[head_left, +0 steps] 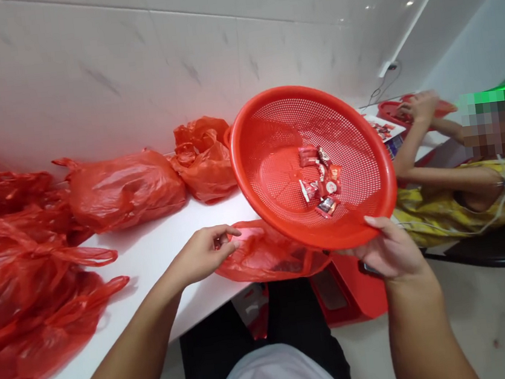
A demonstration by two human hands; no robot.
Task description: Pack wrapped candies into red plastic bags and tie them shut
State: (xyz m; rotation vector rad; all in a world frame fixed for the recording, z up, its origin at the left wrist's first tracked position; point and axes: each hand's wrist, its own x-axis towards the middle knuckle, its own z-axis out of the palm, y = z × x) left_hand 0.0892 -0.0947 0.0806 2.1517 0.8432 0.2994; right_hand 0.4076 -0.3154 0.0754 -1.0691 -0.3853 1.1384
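Note:
My right hand (391, 249) grips the lower right rim of a red plastic colander (272, 163), thumb over the edge and fingers beneath. The colander is tilted toward me, with several small wrapped sweets (324, 181) lying in its lower right part. Under it, a red plastic bag (265, 261) lies with its mouth spread at the table's front edge, partly hidden by the colander. My left hand (205, 252) is at the left edge of this bag, fingers curled and thumb close to the index finger, closed on the bag's rim.
Filled red bags (127, 188) line the wall, with a pile of tied bags (22, 289) at the left of the white table (201, 222). A red container (364, 289) is below at right. A person in yellow (467, 195) works at another red basket (389, 110).

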